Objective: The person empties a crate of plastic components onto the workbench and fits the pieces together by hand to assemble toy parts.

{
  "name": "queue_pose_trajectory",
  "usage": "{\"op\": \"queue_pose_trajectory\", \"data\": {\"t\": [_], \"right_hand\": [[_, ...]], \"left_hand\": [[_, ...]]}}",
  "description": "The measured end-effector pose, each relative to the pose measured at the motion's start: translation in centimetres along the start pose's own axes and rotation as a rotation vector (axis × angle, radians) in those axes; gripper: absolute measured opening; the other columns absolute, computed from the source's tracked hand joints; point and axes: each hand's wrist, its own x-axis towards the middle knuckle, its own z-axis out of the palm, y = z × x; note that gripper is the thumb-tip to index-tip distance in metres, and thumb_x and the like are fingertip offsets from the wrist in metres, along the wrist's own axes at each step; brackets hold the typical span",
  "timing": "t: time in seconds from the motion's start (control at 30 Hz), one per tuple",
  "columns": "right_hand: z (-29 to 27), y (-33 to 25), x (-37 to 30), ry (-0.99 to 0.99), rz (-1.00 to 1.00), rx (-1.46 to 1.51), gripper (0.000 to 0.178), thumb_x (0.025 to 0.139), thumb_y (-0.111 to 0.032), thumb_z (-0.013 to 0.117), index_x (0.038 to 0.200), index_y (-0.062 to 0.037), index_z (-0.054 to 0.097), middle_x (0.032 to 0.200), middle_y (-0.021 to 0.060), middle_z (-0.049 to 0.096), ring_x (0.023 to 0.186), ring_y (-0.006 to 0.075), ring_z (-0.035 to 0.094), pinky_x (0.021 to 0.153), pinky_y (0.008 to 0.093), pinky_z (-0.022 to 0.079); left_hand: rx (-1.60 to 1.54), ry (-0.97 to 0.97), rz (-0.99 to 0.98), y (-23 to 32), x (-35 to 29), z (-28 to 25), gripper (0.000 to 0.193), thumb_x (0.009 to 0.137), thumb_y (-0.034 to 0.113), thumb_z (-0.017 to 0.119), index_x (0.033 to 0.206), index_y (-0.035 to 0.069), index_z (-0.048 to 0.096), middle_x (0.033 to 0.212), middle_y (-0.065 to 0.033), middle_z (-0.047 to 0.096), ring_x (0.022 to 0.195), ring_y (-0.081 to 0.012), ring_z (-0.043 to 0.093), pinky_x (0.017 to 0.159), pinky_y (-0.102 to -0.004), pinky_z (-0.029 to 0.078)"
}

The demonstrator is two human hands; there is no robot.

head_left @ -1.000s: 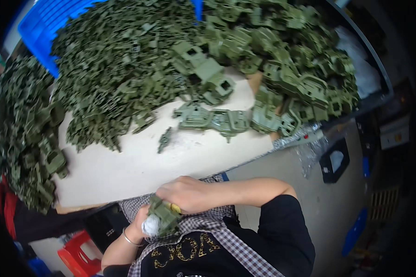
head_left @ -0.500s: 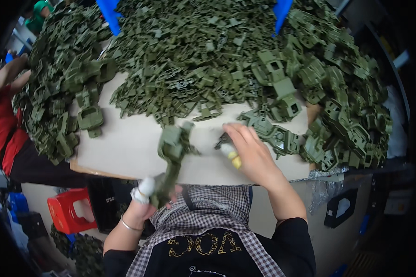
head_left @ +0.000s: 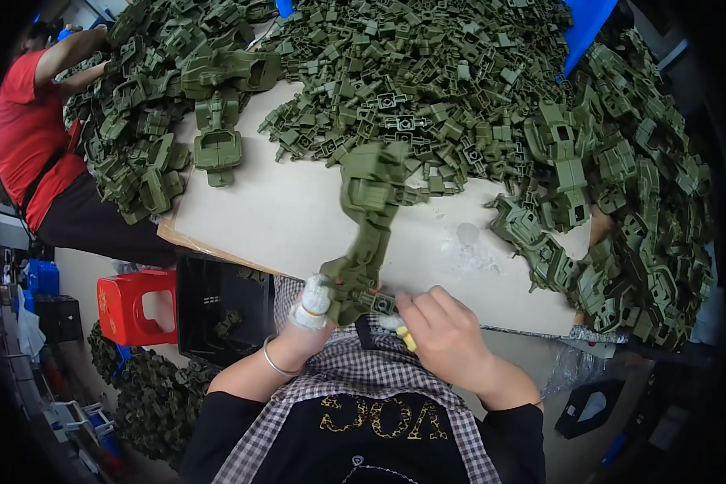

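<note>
My left hand [head_left: 298, 340], its thumb wrapped in white, is closed around the near end of a long olive-green plastic toy-vehicle body [head_left: 371, 194]. The body rises over the near edge of the table, with its bulky end pointing away from me. Close by, my right hand [head_left: 452, 339] pinches a small square green plastic piece [head_left: 383, 303] against the near end of the body. Yellow and white wrapping covers one of the right-hand fingers. Whether the small piece is fixed into the body cannot be made out.
Small green parts [head_left: 427, 73] are heaped across the far table [head_left: 258, 210]. More vehicle bodies pile up at left [head_left: 129, 153] and right [head_left: 637, 210]. A person in red [head_left: 32, 137] works at far left. Below stand a red stool [head_left: 117, 310] and a black crate [head_left: 206, 331].
My right hand has come from above the table to the near end of the vehicle body, bringing a small piece. The view has shifted, so the table sits farther right.
</note>
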Motion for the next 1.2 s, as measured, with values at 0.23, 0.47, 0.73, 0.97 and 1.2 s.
{"op": "queue_pose_trajectory", "data": {"t": [0.23, 0.47, 0.73, 0.97, 1.2], "right_hand": [[1.9, -0.7, -1.0, 0.071, 0.058, -0.072, 0.025, 0.067, -0.002, 0.061, 0.091, 0.0035, 0.058, 0.077, 0.0064, 0.053, 0.073, 0.0204, 0.053, 0.064, 0.0312, 0.048], [5.4, 0.7, -4.3, 0.124, 0.565, 0.969, 0.019, 0.080, 0.001, 0.061, 0.099, 0.0009, 0.059, 0.097, 0.0104, 0.064, 0.088, 0.0168, 0.062, 0.077, 0.0299, 0.048], [7.0, 0.6, -4.5, 0.457, 0.653, 1.200, 0.028, 0.087, -0.014, 0.057, 0.110, 0.0003, 0.055, 0.107, 0.0091, 0.060, 0.094, 0.0160, 0.059, 0.081, 0.0300, 0.050], [6.8, 1.8, -4.4, 0.203, 0.716, 1.578, 0.033, 0.089, -0.015, 0.055, 0.119, -0.0010, 0.050, 0.109, 0.0086, 0.059, 0.097, 0.0166, 0.059, 0.082, 0.0292, 0.051], [6.9, 2.7, -4.4, 0.104, 0.505, 1.272, 0.041, 0.086, -0.013, 0.059, 0.123, -0.0028, 0.044, 0.114, 0.0088, 0.054, 0.104, 0.0175, 0.055, 0.087, 0.0322, 0.048]], "left_hand": [[0.550, 0.021, 0.294, -0.5, -0.9, 1.7, 0.041, 0.083, 0.014, 0.063, 0.119, -0.002, 0.051, 0.113, -0.0130, 0.053, 0.100, -0.0213, 0.054, 0.089, -0.0295, 0.042], [0.773, -0.172, 0.641, -0.3, -0.2, 2.9, 0.066, 0.073, 0.031, 0.076, 0.123, -0.002, 0.047, 0.114, -0.0150, 0.053, 0.106, -0.0296, 0.048, 0.092, -0.0367, 0.040], [0.635, -0.145, 0.615, -1.6, 1.0, 3.6, 0.072, 0.066, 0.029, 0.080, 0.123, 0.002, 0.046, 0.116, -0.0125, 0.054, 0.111, -0.0289, 0.046, 0.096, -0.0383, 0.037], [0.701, -0.212, 0.619, -1.3, 0.9, 4.2, 0.069, 0.065, 0.029, 0.081, 0.120, 0.003, 0.048, 0.117, -0.0116, 0.052, 0.119, -0.0304, 0.042, 0.100, -0.0403, 0.034], [0.590, -0.196, 0.536, -2.4, 1.5, 4.2, 0.067, 0.063, 0.029, 0.082, 0.116, 0.004, 0.048, 0.119, -0.0120, 0.050, 0.123, -0.0318, 0.039, 0.104, -0.0433, 0.030]]}}
